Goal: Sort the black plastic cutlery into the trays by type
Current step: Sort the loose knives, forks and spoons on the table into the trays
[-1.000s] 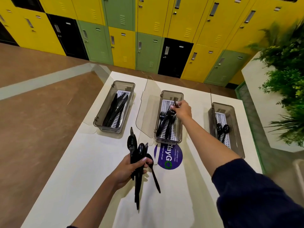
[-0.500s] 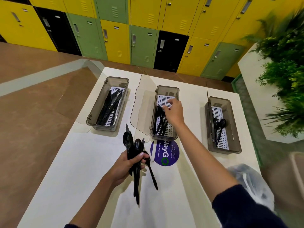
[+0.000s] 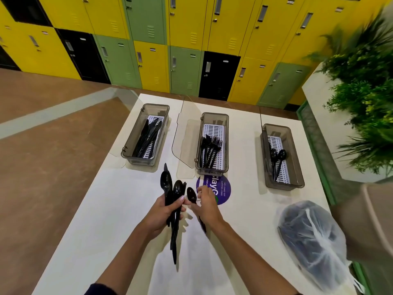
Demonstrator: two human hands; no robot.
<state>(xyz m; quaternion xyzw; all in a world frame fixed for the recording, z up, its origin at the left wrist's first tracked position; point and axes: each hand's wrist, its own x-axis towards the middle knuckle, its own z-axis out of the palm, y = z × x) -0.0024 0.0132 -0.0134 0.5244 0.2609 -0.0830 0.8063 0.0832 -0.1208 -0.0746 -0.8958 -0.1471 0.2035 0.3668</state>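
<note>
Fingers (image 3: 178, 202) of the left hand (image 3: 160, 215) are curled tight round a bundle (image 3: 174, 194) of black cutlery. Its spoon bowls and one knife tip fan out above the thumb, and its handles hang down past the heel of the hand. Just beside them, the right hand (image 3: 208, 207) pinches a single spoon (image 3: 192, 195) between thumb and fingertips. That spoon's bowl sticks out towards the left thumb and nearly touches it, and its handle end shows below the right palm. Both hands hover over the table (image 3: 119, 209), close together.

Beyond the fingertips three smoky trays stand in a row, well apart from each other. The knife tray (image 3: 156, 106) lies ahead and to the left of the left hand, with knives (image 3: 146, 137) lying lengthwise in it. The fork tray (image 3: 214, 114) is straight ahead of the right hand and holds forks (image 3: 212, 146). The spoon tray (image 3: 276, 126) is far off to the right of the right hand and holds two spoons (image 3: 277, 158).

A purple sticker (image 3: 223, 186) on the table shows just past the right fingers. A tied plastic bag (image 3: 312, 237) with something dark inside sits to the right of the right wrist. Lockers (image 3: 191, 39) line the far wall, and plants (image 3: 361, 86) fill the right side.
</note>
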